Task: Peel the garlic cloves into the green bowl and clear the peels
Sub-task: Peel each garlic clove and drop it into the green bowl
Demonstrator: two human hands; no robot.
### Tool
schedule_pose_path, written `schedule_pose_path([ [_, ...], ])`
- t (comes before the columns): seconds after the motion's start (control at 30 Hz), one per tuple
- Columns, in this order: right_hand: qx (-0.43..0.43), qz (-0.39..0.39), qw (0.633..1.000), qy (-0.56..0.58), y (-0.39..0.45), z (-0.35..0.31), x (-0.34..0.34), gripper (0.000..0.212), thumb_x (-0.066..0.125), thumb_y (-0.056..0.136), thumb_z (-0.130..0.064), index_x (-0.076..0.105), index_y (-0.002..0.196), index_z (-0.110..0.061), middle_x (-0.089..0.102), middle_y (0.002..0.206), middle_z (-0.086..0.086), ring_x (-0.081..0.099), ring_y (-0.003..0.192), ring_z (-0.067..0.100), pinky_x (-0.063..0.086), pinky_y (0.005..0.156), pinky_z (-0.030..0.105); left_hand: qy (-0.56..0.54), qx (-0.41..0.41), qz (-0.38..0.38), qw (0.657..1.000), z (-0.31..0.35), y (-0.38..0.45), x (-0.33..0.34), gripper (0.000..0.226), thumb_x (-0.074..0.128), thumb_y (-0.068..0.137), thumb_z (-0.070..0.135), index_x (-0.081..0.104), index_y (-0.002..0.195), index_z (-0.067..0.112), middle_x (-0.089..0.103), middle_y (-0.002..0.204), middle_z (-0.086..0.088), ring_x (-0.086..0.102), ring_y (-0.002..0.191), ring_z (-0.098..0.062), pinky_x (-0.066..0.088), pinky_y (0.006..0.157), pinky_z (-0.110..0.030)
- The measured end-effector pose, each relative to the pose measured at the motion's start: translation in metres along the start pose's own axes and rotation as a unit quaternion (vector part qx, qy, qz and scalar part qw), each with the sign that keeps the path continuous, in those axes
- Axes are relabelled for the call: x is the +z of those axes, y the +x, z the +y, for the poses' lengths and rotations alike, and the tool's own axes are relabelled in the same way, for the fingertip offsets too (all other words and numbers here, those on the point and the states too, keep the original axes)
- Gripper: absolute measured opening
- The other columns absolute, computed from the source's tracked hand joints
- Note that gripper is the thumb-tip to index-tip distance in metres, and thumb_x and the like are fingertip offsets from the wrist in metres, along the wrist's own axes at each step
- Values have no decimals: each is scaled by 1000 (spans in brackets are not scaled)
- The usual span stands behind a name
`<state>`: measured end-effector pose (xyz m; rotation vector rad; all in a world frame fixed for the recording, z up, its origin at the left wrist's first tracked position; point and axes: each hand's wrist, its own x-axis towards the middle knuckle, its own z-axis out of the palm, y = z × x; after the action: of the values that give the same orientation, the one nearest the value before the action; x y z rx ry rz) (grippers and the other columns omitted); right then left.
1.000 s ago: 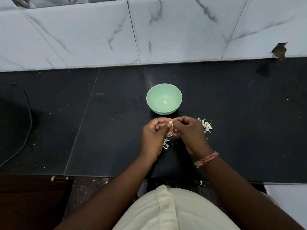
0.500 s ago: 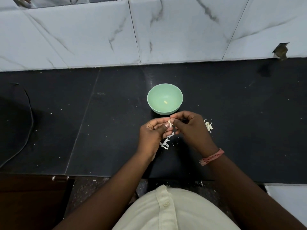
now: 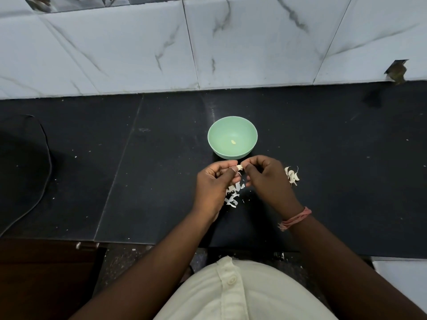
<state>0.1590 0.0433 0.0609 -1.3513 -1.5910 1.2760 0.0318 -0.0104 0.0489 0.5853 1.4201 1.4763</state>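
A green bowl [image 3: 215, 132] stands on the black counter with one peeled clove [image 3: 233, 142] lying in its bottom. Just in front of the bowl, my left hand [image 3: 213, 183] and my right hand [image 3: 265, 181] meet, both pinching a small garlic clove [image 3: 239, 167] between thumbs and fingertips. White peel scraps [image 3: 233, 195] lie on the counter under and between my hands. A small heap of unpeeled cloves [image 3: 293, 176] sits just right of my right hand.
The black counter [image 3: 346, 169] runs to a marble-tiled wall [image 3: 208, 42] at the back. A dark cable [image 3: 44, 162] curves across the far left. The counter's front edge is near my body, with a wooden cupboard front [image 3: 41, 278] below left.
Both hands have lifted slightly toward the bowl while still working the clove. My right hand has drawn left, uncovering more of the heap of cloves beside it.
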Motion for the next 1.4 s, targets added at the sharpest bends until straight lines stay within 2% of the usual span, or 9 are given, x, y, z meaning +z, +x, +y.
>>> schedule_pose_path([
  [0.1,-8,14,1000,3,-3,2,7,13,64,95,-17,73,87,-13,71,68,3,70,65,25,60,70,45,-12,5,15,1000,0,-1,1,16,69,90,0,72,105,-1,74,87,-16,70,73,-16,57,72,-25],
  [0.23,0,29,999,15,-4,3,10,11,65,94,-15,73,88,-13,72,72,-1,72,71,22,60,77,47,-23,4,25,999,0,-2,1,14,70,89,1,73,103,0,74,86,-16,70,74,-16,58,73,-26],
  [0.37,4,30,999,-13,-4,3,14,14,61,96,-16,71,87,-13,71,72,-2,68,67,16,58,71,39,-19,3,10,1000,0,-2,0,14,69,90,1,74,102,0,75,89,-16,71,76,-16,58,75,-24],
  [0.6,0,26,997,-72,-3,5,14,17,55,97,-12,66,84,-12,61,66,-8,51,56,1,38,56,22,-2,3,-34,999,1,2,-2,15,68,90,-1,73,104,-4,75,97,-22,70,81,-19,58,77,-23],
  [0.73,24,-4,999,-38,1,6,12,20,51,99,-16,64,84,-10,60,64,-3,56,60,14,47,60,33,-10,-12,-62,998,3,5,-4,13,65,91,-4,74,98,2,74,93,-18,69,79,-18,57,73,-21],
  [0.87,55,-29,998,-1,3,8,16,24,47,96,-26,65,87,-12,60,65,-2,59,64,19,56,68,49,1,-6,-44,999,-2,9,-4,17,65,91,-4,76,96,7,74,98,-19,67,85,-23,58,80,-30],
  [1.03,143,-68,970,184,-2,4,24,27,42,104,-13,61,85,-12,49,58,-3,46,51,7,43,54,32,60,42,10,997,-7,7,-1,16,66,88,-6,74,99,1,72,77,-5,62,65,-10,53,66,-28],
  [1.17,184,-90,937,282,-5,-1,25,26,38,105,-7,59,89,-6,52,64,4,44,49,6,39,54,28,53,38,15,998,-8,6,-1,16,63,91,-5,75,98,2,74,86,-19,66,75,-20,57,73,-32],
  [1.4,136,-46,975,170,-1,7,24,26,43,104,-12,65,90,-7,57,62,0,49,50,6,45,54,31,20,19,-26,999,-9,-1,1,24,69,90,-1,72,113,0,76,99,-16,71,90,-20,58,87,-36],
])
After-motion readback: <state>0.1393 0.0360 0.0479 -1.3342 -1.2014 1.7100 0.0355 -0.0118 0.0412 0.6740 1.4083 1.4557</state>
